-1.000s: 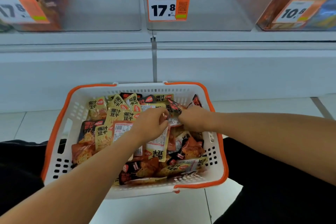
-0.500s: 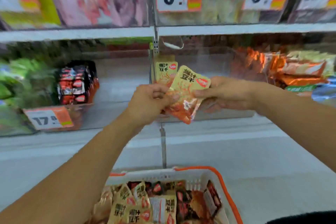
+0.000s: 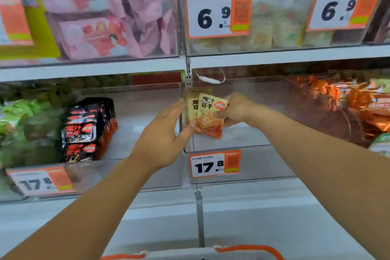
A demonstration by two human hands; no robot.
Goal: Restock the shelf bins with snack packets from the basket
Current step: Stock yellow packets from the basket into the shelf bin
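Packets [image 3: 209, 115] pinched in right hand [image 3: 236, 110] grip over clear bin [image 3: 242, 148] front edge; left hand [image 3: 162, 133] spread, touching.

I see: packets [image 3: 209, 115] yellow-orange | bin packs [image 3: 81, 133] black-red | price tags [image 3: 215, 163] white-orange | basket rim [image 3: 249, 249] orange.

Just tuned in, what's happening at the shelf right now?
A person is restocking. The right hand pinches yellow snack packets held up at the front of a clear bin tagged 17.8; how many packets, I cannot tell. The left hand is open, its fingertips at the packets' left edge. The neighbouring bin on the left holds a row of black packets. The basket rim shows at the bottom edge.
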